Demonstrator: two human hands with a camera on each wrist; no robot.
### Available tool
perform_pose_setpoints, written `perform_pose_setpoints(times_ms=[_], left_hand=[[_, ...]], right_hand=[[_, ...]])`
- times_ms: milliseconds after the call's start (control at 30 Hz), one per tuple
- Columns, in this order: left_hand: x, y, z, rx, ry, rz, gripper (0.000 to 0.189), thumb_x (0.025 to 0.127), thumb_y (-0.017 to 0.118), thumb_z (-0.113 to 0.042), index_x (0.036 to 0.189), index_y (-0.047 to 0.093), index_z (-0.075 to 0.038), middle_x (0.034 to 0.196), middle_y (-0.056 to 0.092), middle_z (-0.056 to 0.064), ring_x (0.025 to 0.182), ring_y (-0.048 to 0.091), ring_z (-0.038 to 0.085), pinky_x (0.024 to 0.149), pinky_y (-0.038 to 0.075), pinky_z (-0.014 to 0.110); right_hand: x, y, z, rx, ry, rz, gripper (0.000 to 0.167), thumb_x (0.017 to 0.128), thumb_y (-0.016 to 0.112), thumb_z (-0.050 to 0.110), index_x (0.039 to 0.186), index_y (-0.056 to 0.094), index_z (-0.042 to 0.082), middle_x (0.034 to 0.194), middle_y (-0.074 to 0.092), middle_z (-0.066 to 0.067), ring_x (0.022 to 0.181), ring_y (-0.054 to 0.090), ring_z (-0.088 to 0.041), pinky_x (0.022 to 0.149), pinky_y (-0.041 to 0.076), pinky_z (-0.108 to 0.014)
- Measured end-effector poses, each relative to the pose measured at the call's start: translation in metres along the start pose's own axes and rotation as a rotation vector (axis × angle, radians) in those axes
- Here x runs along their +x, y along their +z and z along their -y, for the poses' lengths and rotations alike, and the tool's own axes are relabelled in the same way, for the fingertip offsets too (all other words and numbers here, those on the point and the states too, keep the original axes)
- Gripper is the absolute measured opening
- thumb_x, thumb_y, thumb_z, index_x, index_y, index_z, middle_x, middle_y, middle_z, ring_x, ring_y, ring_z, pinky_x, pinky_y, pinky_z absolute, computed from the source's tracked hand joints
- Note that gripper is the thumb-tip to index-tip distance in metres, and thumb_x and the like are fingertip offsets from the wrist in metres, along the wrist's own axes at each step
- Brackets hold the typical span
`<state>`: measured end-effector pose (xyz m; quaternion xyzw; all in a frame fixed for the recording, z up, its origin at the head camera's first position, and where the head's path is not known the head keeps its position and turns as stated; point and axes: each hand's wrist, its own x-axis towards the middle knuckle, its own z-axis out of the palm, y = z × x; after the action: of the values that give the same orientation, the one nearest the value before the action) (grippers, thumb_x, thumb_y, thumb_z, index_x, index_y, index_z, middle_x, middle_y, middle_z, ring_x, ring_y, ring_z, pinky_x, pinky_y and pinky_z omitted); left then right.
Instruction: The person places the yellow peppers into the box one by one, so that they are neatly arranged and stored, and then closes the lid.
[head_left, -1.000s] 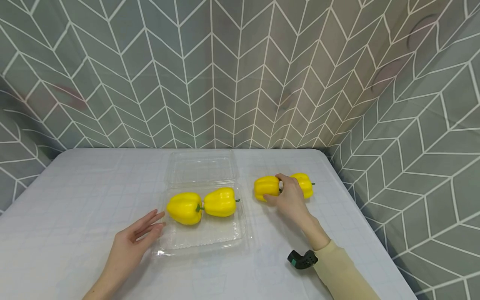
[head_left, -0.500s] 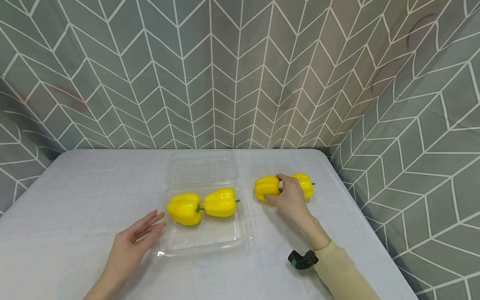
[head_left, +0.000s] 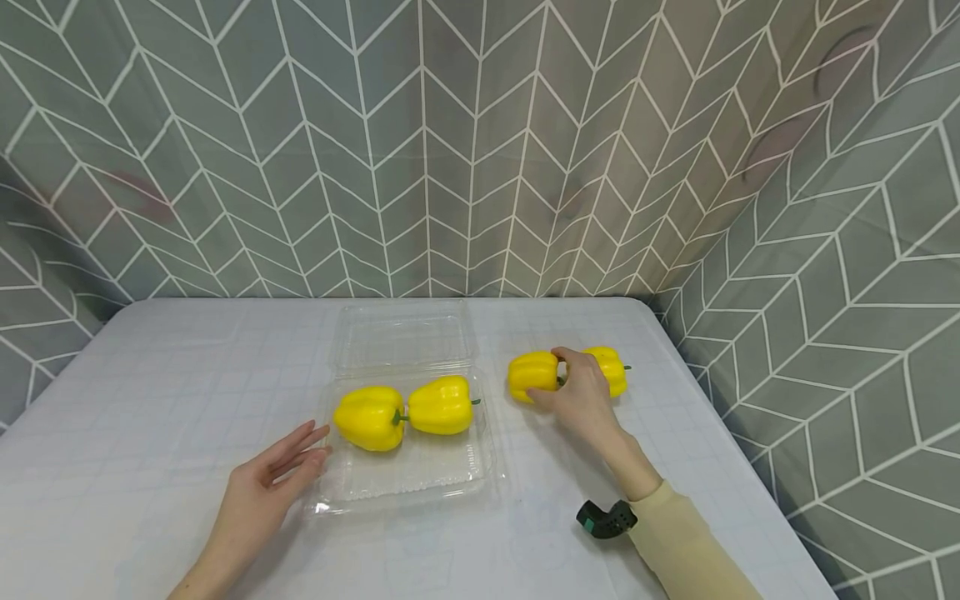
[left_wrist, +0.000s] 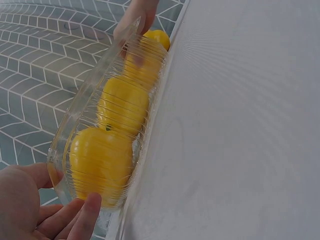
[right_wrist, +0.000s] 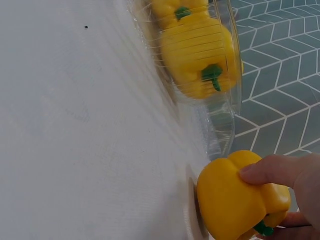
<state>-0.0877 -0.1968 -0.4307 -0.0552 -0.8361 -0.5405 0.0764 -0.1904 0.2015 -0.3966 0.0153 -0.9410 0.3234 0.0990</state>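
Note:
My right hand (head_left: 581,398) holds a yellow bell pepper (head_left: 532,377) on the table, right of a clear hinged plastic container (head_left: 408,483). In the right wrist view its thumb lies on the held bell pepper (right_wrist: 230,197), and the green stem shows near the lower fingers. Fairly straight, the fingers of my left hand (head_left: 266,479) touch the container's left edge; the left wrist view shows them at the clear wall (left_wrist: 60,187). Inside the container, two yellow bell peppers lie in the back row, a left one (head_left: 369,418) and a right one (head_left: 441,405).
Another yellow bell pepper (head_left: 611,371) lies just beyond my right hand, partly hidden by it. The container's lid (head_left: 405,333) is folded back flat behind its base. A white cloth covers the table (head_left: 172,375); a grey patterned curtain (head_left: 450,150) hangs behind.

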Motion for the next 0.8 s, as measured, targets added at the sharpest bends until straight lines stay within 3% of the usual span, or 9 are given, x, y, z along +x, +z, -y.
perform_pose_setpoints(times_ms=[800], left_hand=[[-0.0003,-0.0004,-0.0020,0.013,-0.016,0.002,0.055,0.097,0.067,-0.019,0.146,0.048,-0.001,0.134,0.064,0.014,0.103,0.063,-0.009,0.082,0.056,0.013]], right_hand=[[-0.0010,-0.0046,0.0060,0.040,-0.066,-0.096,0.071,0.071,0.091,0.028,0.129,0.060,0.001,0.127,0.062,-0.018,0.123,0.053,-0.036,0.106,0.043,-0.053]])
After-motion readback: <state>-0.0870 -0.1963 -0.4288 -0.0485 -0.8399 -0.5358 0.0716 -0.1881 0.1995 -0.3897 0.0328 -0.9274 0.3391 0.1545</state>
